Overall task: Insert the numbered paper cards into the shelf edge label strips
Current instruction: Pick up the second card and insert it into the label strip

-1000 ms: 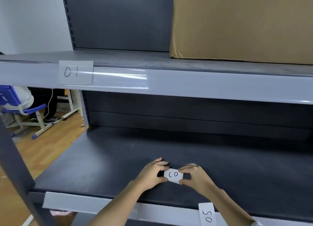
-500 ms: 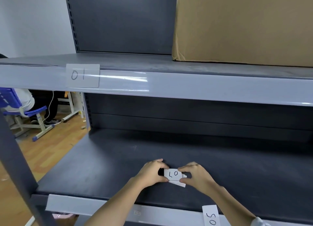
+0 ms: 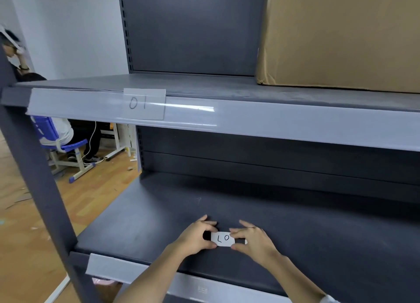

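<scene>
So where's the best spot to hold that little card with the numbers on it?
By its two short ends, as now: the left hand pinches the card from the left, the right hand from the right. It is thin, flat paper, wider than tall, so an end grip probably keeps it straight, leaves the writing visible and frees the long edges for a label strip.

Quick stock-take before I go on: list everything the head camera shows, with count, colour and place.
card marked 01: one, white, in upper label strip
upper label strip: one, clear over grey, upper shelf edge
lower label strip: one, grey, lower shelf edge
card in hand: one, white, upside down, over lower shelf
cardboard box: one, brown, upper shelf, right
chair: one, blue, far left, occupied
left hand: pinches card's left end
right hand: pinches card's right end
</scene>
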Demonstrator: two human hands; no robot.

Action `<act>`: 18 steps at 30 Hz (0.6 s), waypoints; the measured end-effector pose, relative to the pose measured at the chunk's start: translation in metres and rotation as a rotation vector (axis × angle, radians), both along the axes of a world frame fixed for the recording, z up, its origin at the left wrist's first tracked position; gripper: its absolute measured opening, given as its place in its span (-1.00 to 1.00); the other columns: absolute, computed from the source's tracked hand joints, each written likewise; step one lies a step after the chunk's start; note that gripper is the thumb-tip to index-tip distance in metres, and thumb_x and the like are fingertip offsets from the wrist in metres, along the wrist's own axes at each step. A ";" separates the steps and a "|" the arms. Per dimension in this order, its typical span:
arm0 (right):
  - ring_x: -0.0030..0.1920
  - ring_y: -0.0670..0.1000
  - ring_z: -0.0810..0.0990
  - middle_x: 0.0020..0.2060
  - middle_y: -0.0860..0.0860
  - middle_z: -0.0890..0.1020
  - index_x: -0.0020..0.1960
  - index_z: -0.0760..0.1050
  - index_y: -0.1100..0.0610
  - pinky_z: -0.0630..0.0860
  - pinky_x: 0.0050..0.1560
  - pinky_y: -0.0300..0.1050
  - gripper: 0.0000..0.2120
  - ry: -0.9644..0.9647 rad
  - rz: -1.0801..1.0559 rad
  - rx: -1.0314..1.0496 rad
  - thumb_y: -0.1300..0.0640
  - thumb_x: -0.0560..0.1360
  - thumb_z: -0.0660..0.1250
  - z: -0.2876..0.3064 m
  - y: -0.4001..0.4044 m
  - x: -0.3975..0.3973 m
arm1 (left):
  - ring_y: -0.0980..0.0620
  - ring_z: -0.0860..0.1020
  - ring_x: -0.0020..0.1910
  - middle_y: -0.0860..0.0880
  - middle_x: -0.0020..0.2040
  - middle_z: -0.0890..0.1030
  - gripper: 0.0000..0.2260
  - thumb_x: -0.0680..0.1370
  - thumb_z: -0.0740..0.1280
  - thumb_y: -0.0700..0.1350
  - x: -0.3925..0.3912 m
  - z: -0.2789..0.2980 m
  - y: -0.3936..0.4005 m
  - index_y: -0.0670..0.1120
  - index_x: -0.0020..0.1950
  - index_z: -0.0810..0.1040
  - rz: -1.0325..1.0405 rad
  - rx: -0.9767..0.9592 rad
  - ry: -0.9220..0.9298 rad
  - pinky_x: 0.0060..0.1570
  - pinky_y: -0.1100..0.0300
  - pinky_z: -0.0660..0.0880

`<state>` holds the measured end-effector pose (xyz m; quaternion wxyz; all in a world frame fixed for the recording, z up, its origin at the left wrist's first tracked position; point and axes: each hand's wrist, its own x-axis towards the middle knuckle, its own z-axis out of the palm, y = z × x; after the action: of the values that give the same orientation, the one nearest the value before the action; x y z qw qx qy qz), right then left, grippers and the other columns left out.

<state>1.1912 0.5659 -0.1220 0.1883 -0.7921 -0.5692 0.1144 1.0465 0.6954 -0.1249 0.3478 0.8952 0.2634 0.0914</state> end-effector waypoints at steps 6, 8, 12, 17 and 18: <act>0.47 -0.13 0.14 0.39 -0.14 0.38 0.32 0.41 0.02 0.12 0.47 -0.07 -0.54 0.010 -0.001 0.023 0.03 0.43 0.35 0.016 -0.005 0.010 | 0.11 0.01 0.51 0.06 0.48 0.25 -0.31 0.36 0.46 -0.02 0.009 0.013 0.002 -0.06 0.42 0.26 -0.043 0.154 0.228 0.49 0.04 0.06; 0.46 -0.12 0.18 0.38 -0.13 0.39 0.33 0.39 0.02 0.14 0.47 -0.06 -0.52 -0.003 -0.059 0.033 0.03 0.43 0.36 0.023 -0.018 0.024 | 0.12 0.02 0.51 0.07 0.48 0.26 -0.27 0.35 0.46 0.01 0.018 0.018 -0.004 -0.05 0.44 0.23 -0.058 0.194 0.201 0.48 0.03 0.08; 0.47 -0.13 0.13 0.40 -0.13 0.35 0.38 0.31 0.03 0.10 0.48 -0.04 -0.42 0.015 -0.131 -0.023 -0.04 0.41 0.38 0.020 -0.050 0.044 | 0.14 0.02 0.50 0.07 0.47 0.28 -0.32 0.37 0.46 -0.06 0.039 0.016 -0.027 -0.07 0.42 0.27 -0.180 0.169 0.082 0.48 0.19 0.03; 0.48 -0.15 0.07 0.42 -0.13 0.30 0.38 0.31 0.07 0.10 0.48 0.01 -0.35 0.045 -0.136 -0.044 -0.07 0.36 0.41 0.009 -0.067 0.043 | 0.13 0.01 0.50 0.08 0.47 0.27 -0.44 0.39 0.44 -0.06 0.056 0.004 -0.038 -0.05 0.36 0.37 -0.213 0.150 0.057 0.44 0.20 0.03; 0.48 -0.15 0.06 0.42 -0.13 0.30 0.37 0.32 0.06 0.10 0.48 0.00 -0.37 0.041 -0.137 -0.042 -0.07 0.36 0.41 0.008 -0.068 0.043 | 0.14 0.02 0.50 0.09 0.47 0.28 -0.48 0.39 0.44 -0.06 0.057 0.004 -0.037 -0.03 0.33 0.42 -0.217 0.151 0.057 0.44 0.18 0.04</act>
<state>1.2338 0.4975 -0.1143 0.1904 -0.8305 -0.5072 0.1293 1.1035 0.6583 -0.1213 0.2795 0.9443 0.1673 0.0474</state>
